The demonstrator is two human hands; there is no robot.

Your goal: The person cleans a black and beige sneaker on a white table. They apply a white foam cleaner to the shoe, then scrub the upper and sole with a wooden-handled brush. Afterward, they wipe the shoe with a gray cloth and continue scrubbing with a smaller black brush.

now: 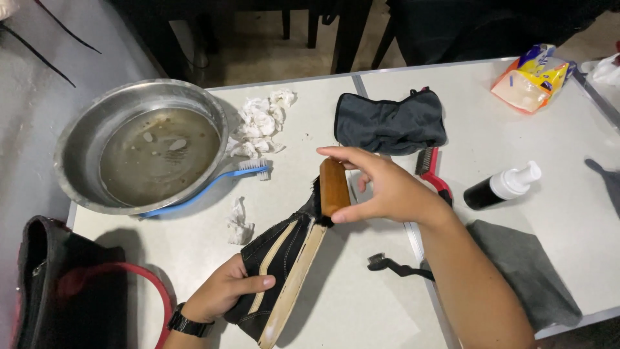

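Your left hand (226,291) clamps the black shoe (284,271) at its stiff sole; right hand (381,187) fingers pinch the wooden brush (334,187); light, rigid, likely easily steadied.

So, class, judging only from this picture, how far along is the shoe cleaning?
Done: the water in the metal basin looks murky, and used tissue wads lie beside it. In hand: the left hand steadies the black shoe while the right hand presses a wooden brush near its sole. Left: the foam pump bottle and grey cloth lie untouched.
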